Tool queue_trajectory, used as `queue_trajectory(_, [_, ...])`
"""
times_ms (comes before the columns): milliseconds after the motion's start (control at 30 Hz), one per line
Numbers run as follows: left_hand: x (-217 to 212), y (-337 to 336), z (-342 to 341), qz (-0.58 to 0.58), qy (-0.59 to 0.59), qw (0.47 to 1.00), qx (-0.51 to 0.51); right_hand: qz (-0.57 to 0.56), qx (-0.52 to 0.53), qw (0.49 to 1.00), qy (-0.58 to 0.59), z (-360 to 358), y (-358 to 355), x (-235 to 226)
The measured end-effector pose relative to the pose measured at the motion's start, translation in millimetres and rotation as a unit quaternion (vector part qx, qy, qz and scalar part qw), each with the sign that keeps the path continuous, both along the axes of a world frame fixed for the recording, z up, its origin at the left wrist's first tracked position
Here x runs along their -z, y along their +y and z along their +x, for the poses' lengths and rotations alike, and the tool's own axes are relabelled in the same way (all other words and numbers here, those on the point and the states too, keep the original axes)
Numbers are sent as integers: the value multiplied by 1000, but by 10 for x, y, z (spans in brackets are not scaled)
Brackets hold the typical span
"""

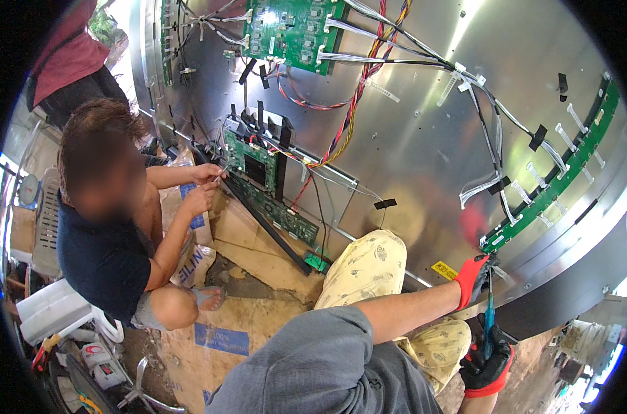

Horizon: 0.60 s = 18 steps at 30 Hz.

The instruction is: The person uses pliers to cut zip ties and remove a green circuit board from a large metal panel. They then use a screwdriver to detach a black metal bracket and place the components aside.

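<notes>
My left hand (473, 277), in a red and black glove, is at the lower end of a long curved green circuit strip (558, 176) on a large metal panel (424, 148). Its fingertips are closed beside the upper end of a screwdriver (490, 319); what they pinch is too small to tell. Gloved alike, my right hand (487, 362) is wrapped around the screwdriver's teal handle, below the left. The shaft points up toward the strip's end. White connectors with cables (517, 186) run along the strip.
At the left a person (110, 207) squats, both hands by a smaller green board (248, 162) on the panel. A green board (293, 34) with wire bundles is at the top. Cardboard (258, 317) covers the ground. Tools (51, 345) lie at lower left.
</notes>
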<state>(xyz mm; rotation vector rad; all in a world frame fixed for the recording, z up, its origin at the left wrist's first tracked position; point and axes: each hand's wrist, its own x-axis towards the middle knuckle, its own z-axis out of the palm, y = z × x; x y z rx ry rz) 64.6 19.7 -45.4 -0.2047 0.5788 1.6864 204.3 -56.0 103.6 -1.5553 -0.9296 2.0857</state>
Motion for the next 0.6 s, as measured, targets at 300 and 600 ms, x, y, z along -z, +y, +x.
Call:
queue_trajectory(300, [123,113,11,-20,6,999,-31,156,-95,983,-27,111,-57,249])
queue_trajectory(600, [107,80,-52,-24,32,999,25,137,-56,987,-61,131,-105,160])
